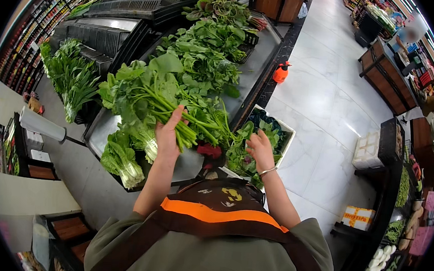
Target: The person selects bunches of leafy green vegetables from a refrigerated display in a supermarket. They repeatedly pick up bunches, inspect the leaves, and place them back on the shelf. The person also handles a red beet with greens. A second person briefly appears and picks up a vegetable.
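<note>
My left hand (169, 134) grips a bunch of leafy greens by its long green stems (187, 124), with the leaves pointing up and left over the display. My right hand (260, 150), a bangle on its wrist, is raised with its fingers apart and slightly curled, above a white foam box (287, 140) holding loose leafy greens (241, 141). Heads of romaine-like lettuce (124, 163) lie left of my left hand. More bunches of leafy greens (206, 67) are heaped on the metal display counter (258, 59) beyond it.
An orange spray bottle (281, 72) stands on the counter's dark ledge. A roll of plastic bags (42, 124) is at the left, below long-leaved greens (70, 80). Black slatted racks (91, 38) rise at the back left. Another person (400, 39) is at a far wooden stand (389, 77).
</note>
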A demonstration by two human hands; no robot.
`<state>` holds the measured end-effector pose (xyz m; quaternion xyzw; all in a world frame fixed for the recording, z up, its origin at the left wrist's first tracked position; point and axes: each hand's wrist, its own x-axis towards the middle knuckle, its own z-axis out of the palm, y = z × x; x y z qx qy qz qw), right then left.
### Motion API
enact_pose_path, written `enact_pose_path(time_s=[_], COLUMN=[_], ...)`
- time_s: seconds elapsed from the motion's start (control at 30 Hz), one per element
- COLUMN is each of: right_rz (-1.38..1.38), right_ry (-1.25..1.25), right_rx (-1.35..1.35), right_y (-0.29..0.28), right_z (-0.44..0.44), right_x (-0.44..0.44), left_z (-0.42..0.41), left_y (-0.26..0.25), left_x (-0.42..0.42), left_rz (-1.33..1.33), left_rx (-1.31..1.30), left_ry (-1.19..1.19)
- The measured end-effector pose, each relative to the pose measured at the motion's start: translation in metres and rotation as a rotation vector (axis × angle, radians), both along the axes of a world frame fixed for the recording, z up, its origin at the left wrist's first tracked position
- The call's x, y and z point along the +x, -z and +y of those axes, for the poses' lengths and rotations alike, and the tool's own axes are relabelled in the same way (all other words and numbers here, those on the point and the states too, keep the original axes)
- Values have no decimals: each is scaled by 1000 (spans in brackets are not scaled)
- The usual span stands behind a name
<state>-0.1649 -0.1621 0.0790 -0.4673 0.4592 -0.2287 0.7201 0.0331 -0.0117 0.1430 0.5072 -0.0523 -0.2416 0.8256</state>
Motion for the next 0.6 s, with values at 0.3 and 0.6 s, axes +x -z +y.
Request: enact_pose_path(time_s=[0.3, 0.6], right_rz=[-48, -3], right_ry=[-590, -278], right_rx=[-1291, -798], right_y=[-50, -26], right_z=[27, 54], right_x=[63, 71], left_z=[-4, -3], left_y=[4, 4], left_x=[-17, -41], left_rz=[-112, -199], left_rx=[29, 22], left_ry=[19, -68])
